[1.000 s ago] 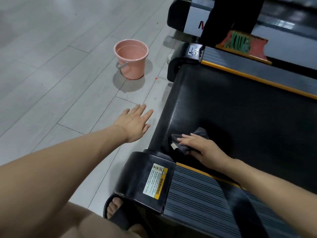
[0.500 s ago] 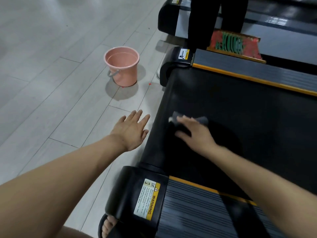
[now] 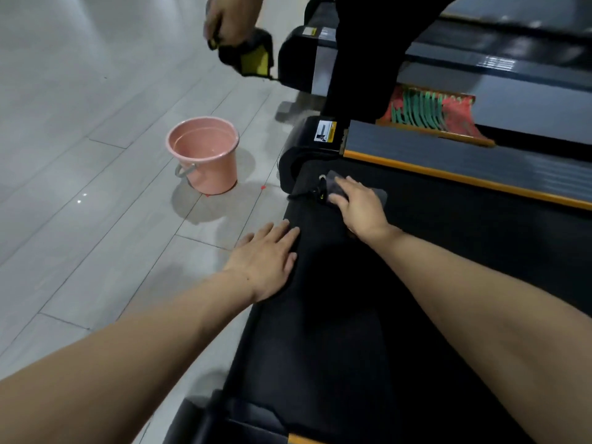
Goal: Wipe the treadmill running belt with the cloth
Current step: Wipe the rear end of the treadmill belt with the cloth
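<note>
Black rubber makes up the treadmill running belt [image 3: 432,283], which fills the right half of the head view. A dark grey folded cloth [image 3: 333,184] is pressed flat on the belt near its far left corner, close to the black end cap [image 3: 301,145] that bears a white-and-yellow warning label [image 3: 325,131]. The cloth is covered by the right hand [image 3: 360,208], whose fingers are laid straight and close together on top of it — nothing is seen to be gripped, only pushed down. The left hand [image 3: 267,261] is spread palm down at the belt's left edge, its fingers straight and slightly apart, with the fingertips lying over the belt's border and the rest over the grey tiled floor [image 3: 80,203].

A pink plastic bucket [image 3: 205,155] with a metal handle is set on the floor, well apart from the belt's left edge. An orange-edged grey side rail [image 3: 464,161] runs along the belt's far side. Beyond it a red and green brush-like object [image 3: 429,113] is seen, blurred. At the top edge another person's hand [image 3: 229,17] is closed on a black and yellow object [image 3: 250,56].
</note>
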The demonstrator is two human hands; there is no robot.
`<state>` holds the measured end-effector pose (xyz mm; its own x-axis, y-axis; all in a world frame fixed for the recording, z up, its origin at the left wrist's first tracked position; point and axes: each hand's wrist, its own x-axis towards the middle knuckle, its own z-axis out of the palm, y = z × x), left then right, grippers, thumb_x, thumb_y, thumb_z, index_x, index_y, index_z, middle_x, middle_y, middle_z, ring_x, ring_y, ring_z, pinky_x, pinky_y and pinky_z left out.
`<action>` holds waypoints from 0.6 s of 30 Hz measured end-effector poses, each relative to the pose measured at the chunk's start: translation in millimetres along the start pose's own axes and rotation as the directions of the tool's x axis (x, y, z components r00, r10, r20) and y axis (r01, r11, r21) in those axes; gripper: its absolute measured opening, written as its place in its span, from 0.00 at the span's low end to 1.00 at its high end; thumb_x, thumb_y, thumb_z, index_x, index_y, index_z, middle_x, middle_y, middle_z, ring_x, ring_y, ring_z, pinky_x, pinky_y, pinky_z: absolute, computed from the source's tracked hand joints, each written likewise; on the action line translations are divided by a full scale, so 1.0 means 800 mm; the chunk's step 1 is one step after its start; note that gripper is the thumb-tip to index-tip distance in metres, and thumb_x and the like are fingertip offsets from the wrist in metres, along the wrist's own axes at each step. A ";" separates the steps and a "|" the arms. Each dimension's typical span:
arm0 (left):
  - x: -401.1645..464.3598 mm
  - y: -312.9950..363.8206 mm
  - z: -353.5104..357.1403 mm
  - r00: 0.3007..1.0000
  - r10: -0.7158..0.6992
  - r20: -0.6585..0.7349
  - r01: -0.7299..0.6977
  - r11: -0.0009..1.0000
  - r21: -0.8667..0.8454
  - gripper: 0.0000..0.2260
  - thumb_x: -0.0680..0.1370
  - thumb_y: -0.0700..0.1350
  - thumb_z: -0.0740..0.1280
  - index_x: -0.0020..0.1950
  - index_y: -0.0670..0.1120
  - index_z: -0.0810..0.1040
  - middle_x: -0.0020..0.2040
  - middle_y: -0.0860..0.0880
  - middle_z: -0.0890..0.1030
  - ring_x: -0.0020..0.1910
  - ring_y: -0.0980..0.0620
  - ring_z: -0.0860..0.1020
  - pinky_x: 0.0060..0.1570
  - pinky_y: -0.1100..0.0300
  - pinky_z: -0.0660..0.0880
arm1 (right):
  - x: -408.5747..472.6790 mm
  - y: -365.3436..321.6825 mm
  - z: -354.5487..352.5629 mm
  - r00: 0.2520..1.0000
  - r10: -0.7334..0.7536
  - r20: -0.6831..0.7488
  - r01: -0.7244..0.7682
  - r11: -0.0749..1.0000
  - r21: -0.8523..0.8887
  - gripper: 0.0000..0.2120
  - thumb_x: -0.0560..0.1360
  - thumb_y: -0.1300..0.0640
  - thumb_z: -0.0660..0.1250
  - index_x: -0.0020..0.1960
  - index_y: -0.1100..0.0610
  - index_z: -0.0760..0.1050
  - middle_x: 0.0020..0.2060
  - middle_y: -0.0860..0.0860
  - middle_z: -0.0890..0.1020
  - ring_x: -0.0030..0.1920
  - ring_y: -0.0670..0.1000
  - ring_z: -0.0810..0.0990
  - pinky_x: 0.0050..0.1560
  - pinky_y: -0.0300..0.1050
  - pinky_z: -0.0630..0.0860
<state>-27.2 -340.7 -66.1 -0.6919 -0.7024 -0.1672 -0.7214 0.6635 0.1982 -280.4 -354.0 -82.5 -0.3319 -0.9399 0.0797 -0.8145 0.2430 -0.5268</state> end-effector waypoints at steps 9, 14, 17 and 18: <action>0.101 0.036 0.022 0.996 -0.016 -0.090 0.004 0.992 -0.127 0.25 0.84 0.55 0.51 0.81 0.52 0.56 0.82 0.50 0.55 0.81 0.47 0.53 0.77 0.46 0.58 | 0.051 0.062 -0.026 0.993 -0.001 -0.114 -0.022 0.979 -0.202 0.20 0.81 0.45 0.62 0.67 0.56 0.76 0.64 0.52 0.76 0.63 0.57 0.69 0.62 0.53 0.70; 0.127 0.050 0.046 0.976 -0.104 -0.189 0.074 0.984 -0.160 0.24 0.84 0.56 0.51 0.79 0.51 0.63 0.80 0.49 0.61 0.80 0.44 0.57 0.77 0.47 0.58 | 0.015 0.106 -0.048 0.943 0.148 -0.299 -0.219 0.950 -0.221 0.18 0.80 0.44 0.61 0.65 0.53 0.76 0.63 0.53 0.78 0.61 0.60 0.71 0.59 0.56 0.69; 0.133 0.061 0.058 0.959 -0.141 -0.245 0.103 0.981 -0.163 0.25 0.82 0.57 0.48 0.77 0.51 0.67 0.80 0.48 0.62 0.79 0.42 0.58 0.76 0.46 0.58 | 0.020 0.095 -0.043 0.922 0.217 -0.320 -0.276 0.949 -0.152 0.14 0.80 0.48 0.63 0.61 0.53 0.77 0.61 0.53 0.79 0.60 0.61 0.71 0.61 0.56 0.68; 0.132 0.063 0.061 0.952 -0.147 -0.269 0.105 0.981 -0.164 0.26 0.82 0.57 0.47 0.76 0.51 0.68 0.80 0.48 0.63 0.79 0.42 0.58 0.76 0.45 0.58 | 0.026 0.088 -0.037 0.917 0.220 -0.333 -0.277 0.952 -0.133 0.13 0.80 0.49 0.63 0.61 0.53 0.77 0.61 0.53 0.79 0.60 0.61 0.72 0.61 0.56 0.68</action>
<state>-137.7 -369.2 -120.6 -0.5454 -0.8352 0.0712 -0.7755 0.5350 0.3352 -358.6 -349.1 -92.6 -0.6422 -0.7285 0.2385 -0.7465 0.5237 -0.4105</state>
